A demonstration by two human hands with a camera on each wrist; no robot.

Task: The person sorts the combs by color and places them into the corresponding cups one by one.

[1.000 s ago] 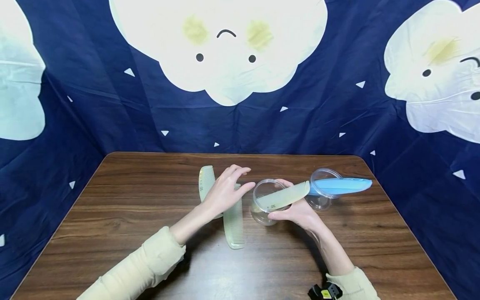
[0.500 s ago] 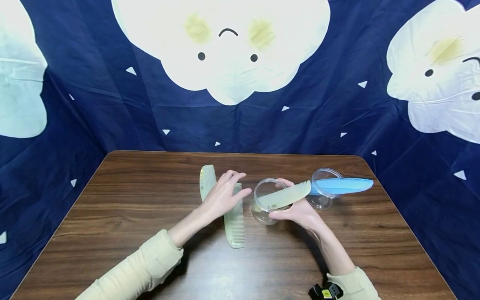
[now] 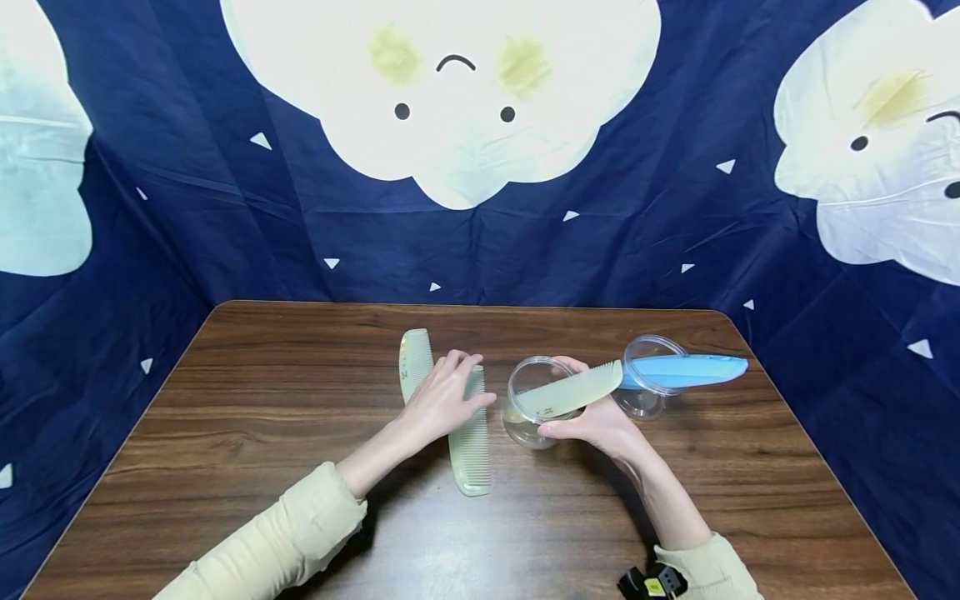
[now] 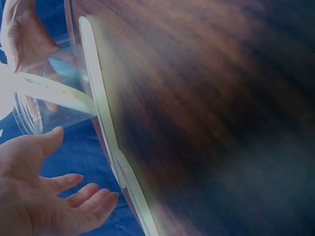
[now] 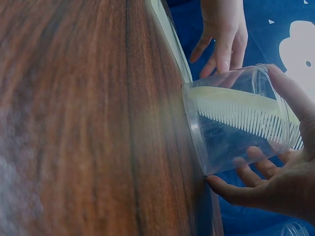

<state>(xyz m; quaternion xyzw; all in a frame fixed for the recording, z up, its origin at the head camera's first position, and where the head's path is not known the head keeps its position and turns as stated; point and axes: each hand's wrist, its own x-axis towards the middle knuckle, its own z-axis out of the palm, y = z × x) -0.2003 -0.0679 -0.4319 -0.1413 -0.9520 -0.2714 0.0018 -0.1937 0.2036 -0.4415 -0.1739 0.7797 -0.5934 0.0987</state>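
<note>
My right hand [image 3: 600, 427] grips a clear plastic cup [image 3: 529, 432] standing on the table, thumb and fingers around its side. A pale green comb [image 3: 573, 392] leans inside it, its end sticking out past the rim to the right; its teeth show through the wall in the right wrist view. Left of the cup, two more pale green combs lie crossing: a nearer comb [image 3: 471, 458] and a farther comb [image 3: 414, 358]. Over them hovers my left hand [image 3: 442, 402], fingers loosely bent and holding nothing; in the left wrist view its fingertips [image 4: 110, 200] stand apart from the combs.
Behind the right hand stands a second clear cup [image 3: 641, 407] with a long blue comb-shaped piece [image 3: 686, 371] leaning out to the right. The wooden table [image 3: 225, 433] ends at a dark blue cloth backdrop [image 3: 480, 250] with white clouds.
My left hand has lowered slightly toward the nearer comb, its fingers drawing in a little. The right hand, the cups and the combs have stayed where they were.
</note>
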